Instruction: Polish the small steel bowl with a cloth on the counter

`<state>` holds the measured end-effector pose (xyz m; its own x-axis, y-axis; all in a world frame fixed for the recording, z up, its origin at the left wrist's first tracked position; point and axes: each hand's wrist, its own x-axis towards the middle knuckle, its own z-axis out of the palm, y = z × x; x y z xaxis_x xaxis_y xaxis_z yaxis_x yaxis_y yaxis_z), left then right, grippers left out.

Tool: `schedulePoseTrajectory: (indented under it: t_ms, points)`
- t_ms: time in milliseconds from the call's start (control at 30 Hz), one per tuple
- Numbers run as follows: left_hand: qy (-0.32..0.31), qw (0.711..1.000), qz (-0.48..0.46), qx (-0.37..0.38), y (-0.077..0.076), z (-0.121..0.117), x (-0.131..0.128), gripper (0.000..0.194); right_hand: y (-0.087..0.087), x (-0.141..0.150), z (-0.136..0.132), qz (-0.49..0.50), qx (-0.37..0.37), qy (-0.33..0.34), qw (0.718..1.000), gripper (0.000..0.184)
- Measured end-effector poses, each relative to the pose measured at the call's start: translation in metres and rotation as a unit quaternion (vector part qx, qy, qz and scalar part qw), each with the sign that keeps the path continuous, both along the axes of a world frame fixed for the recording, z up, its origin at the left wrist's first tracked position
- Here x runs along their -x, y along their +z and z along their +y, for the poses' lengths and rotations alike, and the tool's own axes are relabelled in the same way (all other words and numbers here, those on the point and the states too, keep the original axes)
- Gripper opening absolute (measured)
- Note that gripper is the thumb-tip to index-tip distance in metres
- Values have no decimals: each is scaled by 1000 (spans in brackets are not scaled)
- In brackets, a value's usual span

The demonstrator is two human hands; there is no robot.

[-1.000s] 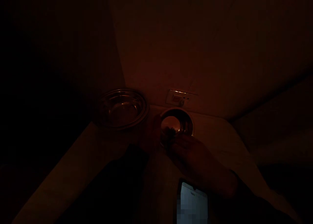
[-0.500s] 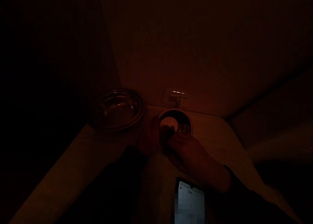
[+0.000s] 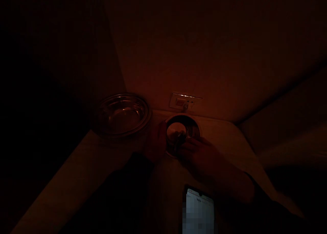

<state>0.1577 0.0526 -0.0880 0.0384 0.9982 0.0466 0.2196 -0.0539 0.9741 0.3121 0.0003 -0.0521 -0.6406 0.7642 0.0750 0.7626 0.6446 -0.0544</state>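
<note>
The scene is very dark. A round metal bowl (image 3: 193,122) with a shiny inside stands on the wooden table near the wall. My left hand (image 3: 155,143) is wrapped round the left side of the bowl. Over its near right rim reaches my right hand (image 3: 200,156), its fingers bent together at the bowl's mouth. A small dark shape shows at those fingertips, too dim to name. What lies in the bottom of the bowl cannot be made out.
A wide metal dish (image 3: 122,120) stands at the left by the wall. A socket plate (image 3: 182,102) with a plug is on the wall behind the bowl. A phone (image 3: 200,212) with a lit screen lies at the near edge of view. The tabletop (image 3: 227,131) ends at the right.
My right hand has shifted a little right and back from the bowl's middle, so more of its inside shows. My left hand and the bowl have stayed about where they were.
</note>
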Motion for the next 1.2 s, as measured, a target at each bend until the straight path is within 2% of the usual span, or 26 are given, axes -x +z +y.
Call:
schedulePoseTrajectory:
  t_ms: [100,200,233,300,400,500,567,633,700,767,867,967,1167,1200]
  points:
    - [10,1000,6,-6,0,1,-1,46,1,-2,0,-21,-3,6,1000,14]
    - [39,999,22,4,0,2,-1,44,-8,13,-2,78,-6,-3,997,17]
    - [42,999,27,5,-1,2,-1,43,-11,18,-2,119,-16,-24,992,17]
    - [33,999,31,-2,-1,2,-1,41,-12,21,-3,147,-26,-38,988,16]
    - [19,999,28,-11,0,1,0,42,-5,9,-2,74,-5,1,997,15]
    - [14,1000,25,-13,0,2,0,44,2,-4,1,1,-15,15,1000,16]
    - [13,999,27,-21,0,3,0,43,0,-1,0,9,-12,15,1000,17]
    - [12,999,29,-26,-1,4,1,44,-6,10,-2,66,-9,7,998,19]
    - [20,999,34,-21,-2,4,0,42,-11,21,-5,122,-21,-32,992,14]
    - [23,999,31,-6,-2,4,0,42,-12,24,-6,115,-32,-35,992,12]
    - [29,999,18,-4,0,4,-1,42,-7,12,-5,40,-45,1,998,9]
    - [28,999,16,-9,3,3,-1,43,-5,2,-4,-19,-58,32,998,14]
    - [32,999,34,18,2,5,0,44,-14,20,-11,50,-126,36,990,13]
    - [33,999,28,16,1,5,0,44,-13,20,-11,38,-115,40,992,12]
